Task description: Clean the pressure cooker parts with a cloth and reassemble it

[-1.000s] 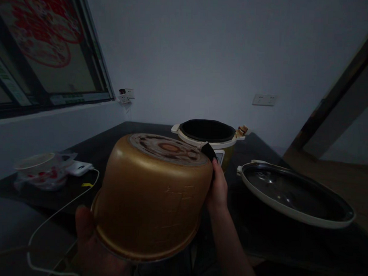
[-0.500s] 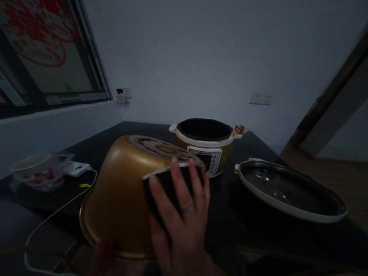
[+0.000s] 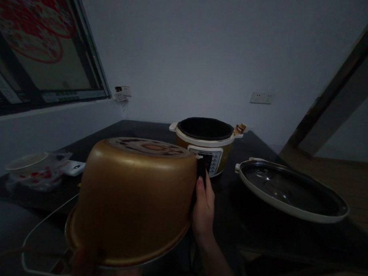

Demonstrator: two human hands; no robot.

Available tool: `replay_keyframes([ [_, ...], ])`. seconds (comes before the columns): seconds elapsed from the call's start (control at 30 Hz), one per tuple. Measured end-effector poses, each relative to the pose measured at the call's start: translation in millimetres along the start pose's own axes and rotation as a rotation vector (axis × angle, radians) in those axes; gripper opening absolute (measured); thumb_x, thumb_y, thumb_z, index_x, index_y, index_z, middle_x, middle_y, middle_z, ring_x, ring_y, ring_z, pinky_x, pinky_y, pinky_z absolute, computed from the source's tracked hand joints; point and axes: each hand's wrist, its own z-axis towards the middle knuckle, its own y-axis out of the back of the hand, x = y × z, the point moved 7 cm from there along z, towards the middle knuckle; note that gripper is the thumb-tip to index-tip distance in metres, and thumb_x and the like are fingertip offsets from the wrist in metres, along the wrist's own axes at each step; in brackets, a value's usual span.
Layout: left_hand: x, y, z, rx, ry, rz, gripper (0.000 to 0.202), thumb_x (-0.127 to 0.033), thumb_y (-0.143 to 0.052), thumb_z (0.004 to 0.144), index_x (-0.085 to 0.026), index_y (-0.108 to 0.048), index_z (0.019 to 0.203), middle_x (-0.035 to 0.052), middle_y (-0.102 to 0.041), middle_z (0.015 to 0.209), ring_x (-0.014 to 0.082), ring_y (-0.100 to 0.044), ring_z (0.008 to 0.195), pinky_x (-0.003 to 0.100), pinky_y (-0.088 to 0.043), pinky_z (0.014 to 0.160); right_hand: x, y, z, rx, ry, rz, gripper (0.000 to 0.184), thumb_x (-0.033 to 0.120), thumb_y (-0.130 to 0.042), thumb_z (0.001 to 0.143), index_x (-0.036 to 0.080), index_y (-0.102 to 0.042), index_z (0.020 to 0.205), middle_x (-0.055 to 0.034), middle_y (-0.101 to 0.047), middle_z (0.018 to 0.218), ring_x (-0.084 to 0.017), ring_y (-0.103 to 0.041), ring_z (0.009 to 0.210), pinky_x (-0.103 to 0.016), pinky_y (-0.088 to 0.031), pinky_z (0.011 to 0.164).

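A gold inner pot [image 3: 133, 196] is held upside down in front of me, its scorched base facing up. My left hand [image 3: 85, 265] grips its rim at the bottom edge of the view, mostly hidden. My right hand [image 3: 203, 207] presses a dark cloth or pad [image 3: 201, 168] against the pot's right side, fingers closed on it. Behind stands the gold and white cooker body [image 3: 206, 145], uncovered and dark inside.
The cooker's lid [image 3: 291, 190] lies on the dark table [image 3: 136, 130] at the right. A bowl in a plastic bag [image 3: 34, 171] and a white charger [image 3: 72, 167] with its cable [image 3: 45, 225] lie at the left. Window at upper left, wall sockets behind.
My right hand with the dark pad has moved from the pot's front face round to its right side. The pot has turned more upright and shifted a little left.
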Motion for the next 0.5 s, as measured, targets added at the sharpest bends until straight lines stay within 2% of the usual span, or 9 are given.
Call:
replay_keyframes([
  [0.07,-7.8,-13.7,1.7,0.011,-0.087,-0.11,0.049,-0.044,-0.025,0.097,-0.055,-0.017,0.144,-0.0254,-0.046,0.139,0.0122,-0.044,0.133,0.027,-0.048,0.104,-31.3,1.7,2.6,-0.061,-0.279,0.15,0.057,0.055,-0.055,0.084,0.02,-0.06,0.128,-0.0075,-0.054,0.14,-0.024,-0.048,0.131,-0.039,-0.04,0.107],
  [0.13,-11.7,-30.6,2.9,0.054,-0.072,-0.171,0.05,-0.041,-0.023,0.098,-0.052,-0.012,0.145,-0.0233,-0.042,0.14,0.0114,-0.048,0.129,0.025,-0.046,0.104,-47.9,-0.4,6.0,-0.076,-0.407,0.261,0.057,0.056,-0.061,0.077,0.021,-0.064,0.122,-0.0063,-0.056,0.137,-0.024,-0.051,0.128,-0.037,-0.043,0.103],
  [0.23,-14.4,-47.0,5.2,0.11,-0.017,-0.211,0.049,-0.033,-0.022,0.099,-0.051,-0.015,0.145,-0.0202,-0.041,0.139,0.0114,-0.05,0.125,0.025,-0.045,0.104,-56.7,-5.9,17.7,-0.021,-0.427,0.357,0.049,0.052,-0.067,0.074,0.023,-0.068,0.113,-0.0031,-0.063,0.129,-0.022,-0.056,0.122,-0.034,-0.046,0.097],
  [0.33,-12.3,-51.2,6.2,0.193,0.029,-0.248,0.051,-0.029,-0.023,0.099,-0.054,-0.018,0.142,-0.0187,-0.041,0.139,0.0143,-0.049,0.126,0.031,-0.045,0.104,-64.2,-7.7,26.7,0.011,-0.461,0.407,0.048,0.052,-0.069,0.071,0.023,-0.07,0.109,-0.0025,-0.069,0.119,-0.023,-0.062,0.111,-0.033,-0.051,0.087],
  [0.4,-7.3,-51.6,4.8,0.252,0.081,-0.268,0.05,-0.028,-0.025,0.098,-0.054,-0.023,0.141,-0.0175,-0.042,0.139,0.0157,-0.048,0.127,0.033,-0.045,0.105,-65.1,-2.7,28.5,-0.024,-0.466,0.378,0.05,0.053,-0.068,0.071,0.023,-0.069,0.11,-0.0032,-0.069,0.12,-0.023,-0.064,0.108,-0.032,-0.051,0.083],
  [0.5,-0.6,-60.2,1.9,0.336,0.137,-0.263,0.048,-0.03,-0.029,0.097,-0.053,-0.032,0.138,-0.0152,-0.047,0.136,0.0169,-0.05,0.125,0.033,-0.046,0.104,-52.6,11.6,22.7,-0.128,-0.401,0.23,0.052,0.054,-0.065,0.073,0.021,-0.068,0.114,-0.0051,-0.066,0.125,-0.023,-0.06,0.114,-0.033,-0.048,0.09],
])
